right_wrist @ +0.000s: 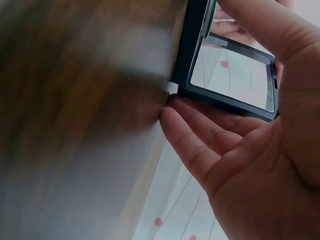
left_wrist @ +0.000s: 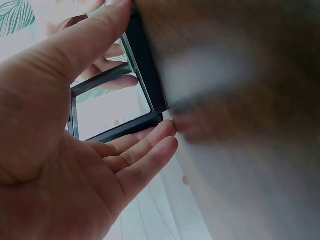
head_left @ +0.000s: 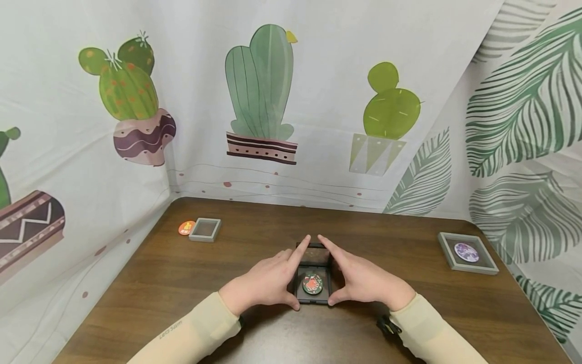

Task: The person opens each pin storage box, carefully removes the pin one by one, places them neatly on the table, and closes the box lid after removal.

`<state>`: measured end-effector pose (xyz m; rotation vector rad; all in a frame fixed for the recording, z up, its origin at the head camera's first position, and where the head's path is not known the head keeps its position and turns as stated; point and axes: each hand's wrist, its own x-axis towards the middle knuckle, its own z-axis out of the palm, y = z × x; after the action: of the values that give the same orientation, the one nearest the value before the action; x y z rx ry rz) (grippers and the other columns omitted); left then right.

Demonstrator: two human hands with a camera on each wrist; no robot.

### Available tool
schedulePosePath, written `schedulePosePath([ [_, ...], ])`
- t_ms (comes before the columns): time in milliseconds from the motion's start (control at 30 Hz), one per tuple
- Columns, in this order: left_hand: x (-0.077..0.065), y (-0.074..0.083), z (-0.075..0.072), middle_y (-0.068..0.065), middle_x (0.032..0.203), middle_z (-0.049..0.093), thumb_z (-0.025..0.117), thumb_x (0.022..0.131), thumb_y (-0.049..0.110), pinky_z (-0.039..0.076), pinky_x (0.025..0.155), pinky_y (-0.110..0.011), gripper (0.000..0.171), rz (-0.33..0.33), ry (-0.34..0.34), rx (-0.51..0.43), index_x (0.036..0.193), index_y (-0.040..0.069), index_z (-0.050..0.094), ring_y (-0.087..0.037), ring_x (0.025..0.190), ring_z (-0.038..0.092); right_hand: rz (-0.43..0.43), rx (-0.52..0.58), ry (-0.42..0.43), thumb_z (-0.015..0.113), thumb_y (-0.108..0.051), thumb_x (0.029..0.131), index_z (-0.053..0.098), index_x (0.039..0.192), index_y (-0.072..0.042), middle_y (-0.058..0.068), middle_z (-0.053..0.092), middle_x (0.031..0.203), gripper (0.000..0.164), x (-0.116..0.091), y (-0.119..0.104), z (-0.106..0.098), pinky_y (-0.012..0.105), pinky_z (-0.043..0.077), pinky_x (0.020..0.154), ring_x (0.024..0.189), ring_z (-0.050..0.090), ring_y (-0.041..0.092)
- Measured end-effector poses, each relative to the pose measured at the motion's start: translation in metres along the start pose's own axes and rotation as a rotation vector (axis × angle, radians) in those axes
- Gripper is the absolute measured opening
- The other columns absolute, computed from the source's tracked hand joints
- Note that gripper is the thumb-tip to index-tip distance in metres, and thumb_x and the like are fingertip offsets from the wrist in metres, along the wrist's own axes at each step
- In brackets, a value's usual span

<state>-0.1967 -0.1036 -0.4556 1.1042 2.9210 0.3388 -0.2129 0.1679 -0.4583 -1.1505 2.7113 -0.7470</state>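
Observation:
A small black display case [head_left: 305, 302] sits unfolded at the front middle of the table, its lid [head_left: 316, 257] raised at the back. Inside its lower half lies a round dark green badge [head_left: 312, 284] with a red and white design. My left hand [head_left: 265, 279] holds the case from the left, thumb by the front corner and fingers behind the lid. From the right side my right hand [head_left: 366, 280] holds it the same way. Both wrist views show the lid's clear pane [left_wrist: 112, 112] framed in black, with fingers at its outer side.
A grey square frame [head_left: 205, 230] lies at the back left, beside an orange round badge [head_left: 186, 228]. At the far right is another grey frame [head_left: 447, 253] with a purple and white disc [head_left: 466, 252] in it. Behind the brown table [head_left: 386, 232] hangs a cloth printed with cacti and leaves.

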Motion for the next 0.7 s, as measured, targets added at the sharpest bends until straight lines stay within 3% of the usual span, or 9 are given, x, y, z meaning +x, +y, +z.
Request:
schedulePosePath([
  [233,-0.003,-0.002,-0.008,-0.019,0.13,0.053,0.083,0.054,0.07,0.051,0.086,-0.042,0.152,0.003,-0.028,0.006,0.154,0.024,-0.022,-0.031,0.116,0.055,0.004,-0.007,-0.006,0.088,-0.05,0.064,-0.01,0.157,-0.033,0.002,0.032,0.154,0.136,0.0,0.0,0.0,0.032,0.049,0.084,0.097,0.057,0.013],
  [400,-0.006,-0.002,-0.019,-0.011,0.119,0.053,0.079,0.058,0.073,0.053,0.072,-0.036,0.147,-0.026,0.031,0.02,0.155,0.024,-0.019,-0.021,0.095,0.059,-0.006,-0.008,-0.005,0.088,-0.05,0.064,-0.009,0.158,-0.03,0.004,0.032,0.154,0.137,0.001,0.001,0.0,0.032,0.049,0.086,0.1,0.057,0.014],
  [533,-0.008,-0.001,-0.027,-0.012,0.119,0.051,0.08,0.063,0.068,0.053,0.066,-0.034,0.13,-0.013,0.12,0.031,0.157,0.013,0.009,-0.018,0.09,0.058,-0.017,-0.005,0.001,0.089,-0.049,0.063,-0.009,0.158,-0.03,0.006,0.036,0.151,0.137,0.001,0.001,0.0,0.031,0.048,0.085,0.097,0.057,0.014],
  [633,-0.007,0.0,-0.03,-0.005,0.113,0.054,0.08,0.068,0.064,0.051,0.063,-0.03,0.099,0.028,0.189,0.042,0.137,0.009,0.034,-0.013,0.083,0.058,-0.02,-0.003,0.002,0.089,-0.049,0.063,-0.01,0.157,-0.032,0.008,0.039,0.149,0.138,0.001,0.002,0.0,0.03,0.048,0.083,0.092,0.056,0.014],
  [700,-0.006,0.001,-0.03,0.004,0.1,0.051,0.079,0.071,0.062,0.047,0.056,-0.027,0.082,0.052,0.218,0.046,0.122,0.012,0.04,-0.009,0.069,0.051,-0.02,-0.002,0.0,0.089,-0.049,0.064,-0.011,0.157,-0.032,0.008,0.04,0.148,0.137,0.001,0.002,-0.001,0.03,0.048,0.082,0.091,0.056,0.015],
])
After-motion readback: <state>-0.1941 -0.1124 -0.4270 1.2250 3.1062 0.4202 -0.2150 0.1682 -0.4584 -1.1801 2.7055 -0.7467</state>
